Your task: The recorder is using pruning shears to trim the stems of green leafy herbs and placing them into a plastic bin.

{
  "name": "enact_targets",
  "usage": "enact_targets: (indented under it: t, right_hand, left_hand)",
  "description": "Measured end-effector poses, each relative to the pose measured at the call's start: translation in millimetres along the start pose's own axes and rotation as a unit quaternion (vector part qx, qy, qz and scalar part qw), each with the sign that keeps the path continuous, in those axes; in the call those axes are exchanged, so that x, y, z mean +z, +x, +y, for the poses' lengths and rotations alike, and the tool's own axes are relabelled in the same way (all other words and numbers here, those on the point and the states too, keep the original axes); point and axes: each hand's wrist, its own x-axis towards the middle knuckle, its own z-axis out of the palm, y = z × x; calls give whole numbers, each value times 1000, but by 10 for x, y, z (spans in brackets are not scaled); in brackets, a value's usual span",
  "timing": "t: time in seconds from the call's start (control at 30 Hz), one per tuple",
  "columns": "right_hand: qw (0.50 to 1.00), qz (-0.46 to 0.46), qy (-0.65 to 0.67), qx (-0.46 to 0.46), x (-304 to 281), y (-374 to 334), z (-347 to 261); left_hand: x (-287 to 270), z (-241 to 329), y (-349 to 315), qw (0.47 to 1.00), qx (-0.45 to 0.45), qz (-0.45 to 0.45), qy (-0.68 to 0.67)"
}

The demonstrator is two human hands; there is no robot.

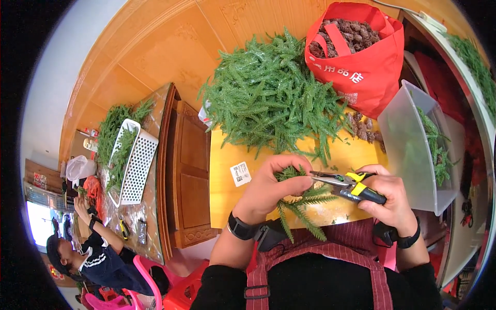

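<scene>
My left hand is closed around an artificial pine sprig, whose green needled branches hang below the fingers over the table's near edge. Wrapped round the handles of black-and-yellow pliers is my right hand. The pliers' jaws point left and their tips meet my left thumb and forefinger at the sprig; whether they bite on anything is hidden by the fingers. Just beyond my hands, a large heap of green pine sprigs covers the back of the yellow table. Several loose pine cones lie to its right.
A red bag full of pine cones stands at the back right. Beside my right arm is a translucent plastic bin with sprigs inside. At left, a co-worker sits at another table with a white basket. A white label lies left of my hand.
</scene>
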Motion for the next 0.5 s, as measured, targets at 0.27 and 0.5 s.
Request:
enact_targets:
  t: [0.27,0.5]
  right_hand:
    - [1000,-2,-7,-29,0,-3,26]
    - [994,54,-91,-10,35,-26,-38]
  left_hand:
    - [-33,-51,12,995,-51,-63,-51]
    - [29,6,52,991,70,26,110]
